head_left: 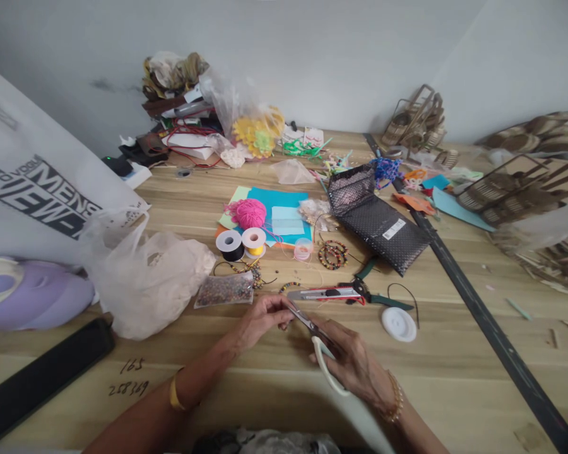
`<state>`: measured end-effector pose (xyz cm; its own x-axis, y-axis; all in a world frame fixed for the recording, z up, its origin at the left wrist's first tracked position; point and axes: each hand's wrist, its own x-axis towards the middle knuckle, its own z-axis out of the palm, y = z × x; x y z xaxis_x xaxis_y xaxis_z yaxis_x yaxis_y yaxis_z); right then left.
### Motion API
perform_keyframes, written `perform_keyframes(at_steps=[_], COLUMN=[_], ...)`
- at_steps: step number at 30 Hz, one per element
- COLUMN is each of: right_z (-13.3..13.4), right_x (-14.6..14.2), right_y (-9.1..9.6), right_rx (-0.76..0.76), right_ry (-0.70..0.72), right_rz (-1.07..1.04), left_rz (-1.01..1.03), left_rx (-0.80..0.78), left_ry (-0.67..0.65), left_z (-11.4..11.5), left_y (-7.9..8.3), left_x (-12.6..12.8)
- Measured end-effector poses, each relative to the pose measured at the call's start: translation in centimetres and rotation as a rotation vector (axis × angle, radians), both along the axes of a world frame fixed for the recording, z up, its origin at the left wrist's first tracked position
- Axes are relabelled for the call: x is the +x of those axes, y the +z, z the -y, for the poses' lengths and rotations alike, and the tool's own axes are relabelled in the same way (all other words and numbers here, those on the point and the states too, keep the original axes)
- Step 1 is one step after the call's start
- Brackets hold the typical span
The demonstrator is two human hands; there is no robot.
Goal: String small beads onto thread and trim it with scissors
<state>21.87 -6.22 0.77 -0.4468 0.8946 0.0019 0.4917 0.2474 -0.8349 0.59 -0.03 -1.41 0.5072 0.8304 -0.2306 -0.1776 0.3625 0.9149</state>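
Observation:
My right hand (353,362) is closed round white-handled scissors (318,343), blades pointing up-left toward my left hand (264,317). My left hand pinches something small at its fingertips, right at the scissor tips; I cannot make out what it is. Just beyond my hands lie a clear bag of small beads (224,290), a red and grey utility knife (324,294), green-handled pliers (376,296) and a white round lid (398,324). Beaded rings (332,254) lie farther back.
Black and yellow thread spools (241,243), a pink yarn ball (250,213) on blue paper, a black bubble mailer (378,221). A crumpled plastic bag (142,271), a white printed bag (38,189) and a black bar (42,375) stand at left. Wicker baskets (511,189) at right.

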Motion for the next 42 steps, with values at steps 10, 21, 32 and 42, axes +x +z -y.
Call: perform_keyframes(at_steps=[10,21,32,42], right_z=[-0.27,-0.11,0.12,0.22], right_x=[-0.24,-0.11,-0.20,-0.13], right_y=[0.49,0.40,0.43,-0.27], right_rx=[0.019,0.006,0.039,0.055], right_ry=[0.022,0.027,0.018,-0.003], right_rz=[-0.033,-0.056,-0.015,0.046], left_rz=[0.008,-0.018,-0.025,-0.020], left_rx=[-0.012,0.003,-0.012,0.002], left_ry=[0.021,0.009,0.005,0.005], left_z=[-0.09,-0.22,-0.09,-0.01], left_y=[0.62,0.60,0.74,0.69], left_x=[0.27,0.30,0.37,0.27])
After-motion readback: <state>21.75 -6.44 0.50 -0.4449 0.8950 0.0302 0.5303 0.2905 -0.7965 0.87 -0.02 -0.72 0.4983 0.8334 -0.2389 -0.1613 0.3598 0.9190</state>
